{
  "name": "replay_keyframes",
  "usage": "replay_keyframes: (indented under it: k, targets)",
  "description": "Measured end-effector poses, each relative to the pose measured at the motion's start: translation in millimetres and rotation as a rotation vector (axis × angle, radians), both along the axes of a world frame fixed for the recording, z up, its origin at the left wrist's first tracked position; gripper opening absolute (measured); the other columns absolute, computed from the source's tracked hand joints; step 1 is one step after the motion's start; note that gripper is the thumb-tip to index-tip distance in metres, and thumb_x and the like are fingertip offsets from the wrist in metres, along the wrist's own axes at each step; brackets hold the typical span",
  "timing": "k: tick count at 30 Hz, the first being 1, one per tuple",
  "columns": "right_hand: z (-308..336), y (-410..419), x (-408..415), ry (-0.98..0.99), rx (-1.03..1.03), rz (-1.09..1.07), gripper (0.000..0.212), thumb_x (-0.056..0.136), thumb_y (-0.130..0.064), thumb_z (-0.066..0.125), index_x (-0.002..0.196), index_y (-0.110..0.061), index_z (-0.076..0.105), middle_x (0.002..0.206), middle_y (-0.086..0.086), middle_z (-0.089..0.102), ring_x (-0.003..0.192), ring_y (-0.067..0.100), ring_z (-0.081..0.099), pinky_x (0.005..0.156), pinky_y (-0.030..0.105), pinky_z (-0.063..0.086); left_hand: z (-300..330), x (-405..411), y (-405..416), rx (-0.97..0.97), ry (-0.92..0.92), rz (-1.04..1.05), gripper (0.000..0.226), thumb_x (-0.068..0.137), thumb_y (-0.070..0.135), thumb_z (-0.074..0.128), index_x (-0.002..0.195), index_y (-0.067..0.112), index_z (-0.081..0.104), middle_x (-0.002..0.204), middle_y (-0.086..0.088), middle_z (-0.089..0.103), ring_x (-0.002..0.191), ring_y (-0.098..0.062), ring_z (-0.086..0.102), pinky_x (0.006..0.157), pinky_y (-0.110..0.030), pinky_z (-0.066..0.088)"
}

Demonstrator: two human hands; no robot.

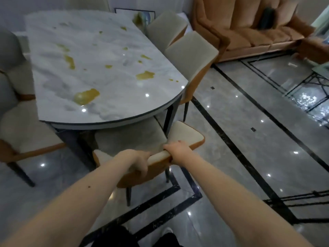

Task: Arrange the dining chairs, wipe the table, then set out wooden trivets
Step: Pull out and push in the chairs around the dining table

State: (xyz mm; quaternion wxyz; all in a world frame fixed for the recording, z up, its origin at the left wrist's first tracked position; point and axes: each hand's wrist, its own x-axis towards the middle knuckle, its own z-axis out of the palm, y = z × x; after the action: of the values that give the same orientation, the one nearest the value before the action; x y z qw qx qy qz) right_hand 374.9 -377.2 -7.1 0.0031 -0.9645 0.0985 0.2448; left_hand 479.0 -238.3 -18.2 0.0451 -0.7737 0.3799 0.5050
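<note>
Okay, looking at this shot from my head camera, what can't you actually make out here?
- Head view, left hand and right hand: fingertips hidden behind the chair back they grip.
- That chair's front legs: hidden under the table.
- Left chair: cut off by the frame's left edge.
- Dark object on the sofa: too blurred to identify.
- Trivets or a cloth: none in view.

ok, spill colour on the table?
Yellow-amber puddles scattered over the white-grey marbled table; head view, the only one.
</note>
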Motion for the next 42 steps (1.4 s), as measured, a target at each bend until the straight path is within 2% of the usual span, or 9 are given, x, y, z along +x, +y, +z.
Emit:
replay_keyframes:
  k: [2,6,10,12,15,24,28,32,42]
  targets:
    - [-3.1,-8.8,-6.1,-0.052,0.044,0.046,0.046,0.086,-0.02,0.064,0.129,-0.024,0.048,0.127,0.003,0.053,0.119,0.024,0.05,0.104,0.038,0.033,2.4,-10.7,3.4,-0.007,-0.093,0.061,0.081,0.066,0.02,0.073,0.138,0.03,0.036,0.126,-0.002,0.05,0.109,-0.026,0.053,0.09,-0.043,0.05]
    - [-5.5,-23.5,-22.7,-0.132,0.037,0.092,0.035,0.087,-0.018,0.06,0.12,-0.022,0.049,0.119,0.004,0.056,0.113,0.027,0.052,0.103,0.038,0.032,5.8,-47.0,11.6,-0.104,-0.493,0.175,0.047,0.079,0.021,0.065,0.123,0.018,0.049,0.118,-0.004,0.056,0.106,-0.025,0.058,0.084,-0.036,0.048]
    - [2.2,-36.6,-27.2,-0.1,-0.012,0.061,0.035,0.088,-0.015,0.057,0.12,-0.02,0.047,0.121,0.006,0.056,0.114,0.029,0.051,0.105,0.041,0.031,-1.0,-71.2,21.1,-0.123,-0.753,0.25,0.047,0.08,0.016,0.068,0.119,0.015,0.043,0.12,-0.006,0.055,0.11,-0.027,0.054,0.09,-0.037,0.042]
    - [4.5,-36.0,-27.6,-0.087,-0.032,0.049,0.034,0.089,-0.015,0.056,0.121,-0.019,0.047,0.12,0.007,0.057,0.113,0.029,0.052,0.104,0.041,0.033,1.0,-71.5,22.2,-0.106,-0.766,0.254,0.042,0.083,0.011,0.061,0.119,0.015,0.041,0.118,-0.008,0.056,0.11,-0.029,0.053,0.092,-0.04,0.041]
    - [7.6,-33.5,-30.8,-0.083,-0.048,0.049,0.027,0.092,-0.017,0.052,0.119,-0.015,0.048,0.118,0.009,0.059,0.111,0.03,0.053,0.102,0.041,0.035,6.5,-72.4,17.3,-0.083,-0.711,0.272,0.032,0.087,0.009,0.053,0.115,0.016,0.041,0.114,-0.009,0.057,0.106,-0.029,0.055,0.088,-0.04,0.042]
    - [8.4,-30.8,-43.8,-0.008,-0.053,0.021,0.032,0.093,-0.021,0.053,0.123,-0.016,0.045,0.115,0.01,0.059,0.106,0.03,0.055,0.091,0.04,0.041,11.6,-82.9,20.6,-0.127,-0.725,0.249,0.029,0.086,0.014,0.057,0.112,0.017,0.043,0.106,-0.006,0.06,0.099,-0.026,0.059,0.082,-0.036,0.044]
    - [6.1,-30.7,-47.1,-0.03,-0.059,0.021,0.034,0.091,-0.016,0.054,0.124,-0.018,0.044,0.116,0.009,0.059,0.111,0.03,0.054,0.102,0.044,0.035,10.8,-82.2,28.7,-0.131,-0.738,0.247,0.037,0.083,0.02,0.066,0.113,0.016,0.044,0.108,-0.006,0.06,0.1,-0.025,0.059,0.082,-0.034,0.045]
    - [-2.4,-31.5,-45.0,-0.063,-0.041,0.009,0.035,0.091,-0.014,0.055,0.124,-0.02,0.044,0.117,0.007,0.059,0.116,0.03,0.052,0.112,0.051,0.024,5.5,-85.8,31.8,-0.117,-0.817,0.29,0.031,0.086,0.02,0.063,0.113,0.015,0.049,0.11,-0.006,0.061,0.102,-0.023,0.059,0.083,-0.032,0.045]
    - [-6.2,-41.5,-41.3,-0.053,-0.038,0.087,0.035,0.091,-0.017,0.055,0.124,-0.021,0.044,0.116,0.006,0.058,0.114,0.03,0.053,0.108,0.053,0.028,14.4,-86.6,20.4,0.002,-0.766,0.274,0.028,0.09,0.018,0.058,0.117,0.013,0.056,0.116,-0.007,0.061,0.108,-0.023,0.058,0.09,-0.033,0.045]
